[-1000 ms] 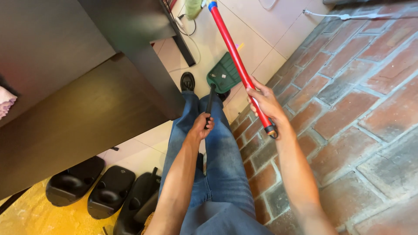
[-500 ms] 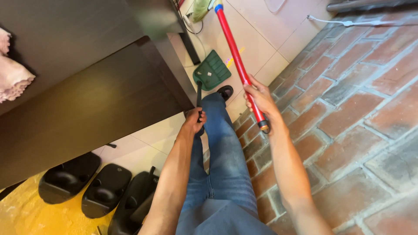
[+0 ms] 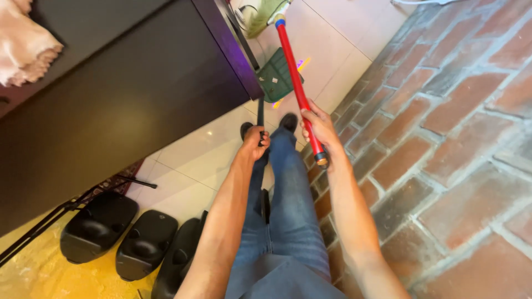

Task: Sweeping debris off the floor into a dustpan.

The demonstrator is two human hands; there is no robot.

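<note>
My right hand [image 3: 319, 130] grips a red broom handle [image 3: 295, 83] with a blue collar near its far end; the green bristles [image 3: 266, 14] show at the top of the view. My left hand [image 3: 254, 142] holds the thin black handle [image 3: 260, 113] of a green dustpan [image 3: 278, 75] that rests on the white tiled floor by the cabinet corner. A few small bits lie in the dustpan. Both arms reach out over my legs in blue jeans [image 3: 285, 221], with dark shoes below.
A dark brown cabinet [image 3: 122, 94] fills the left side, a pink cloth [image 3: 25, 41] on top. Three black moulded objects [image 3: 127, 238] lie on the floor at lower left beside a black stand leg. A red brick wall [image 3: 443, 138] runs along the right.
The view has shifted, so the cabinet now fills more of the frame. The dustpan sits by the cabinet corner and the broom head has moved up toward the top edge. Both grips hold.
</note>
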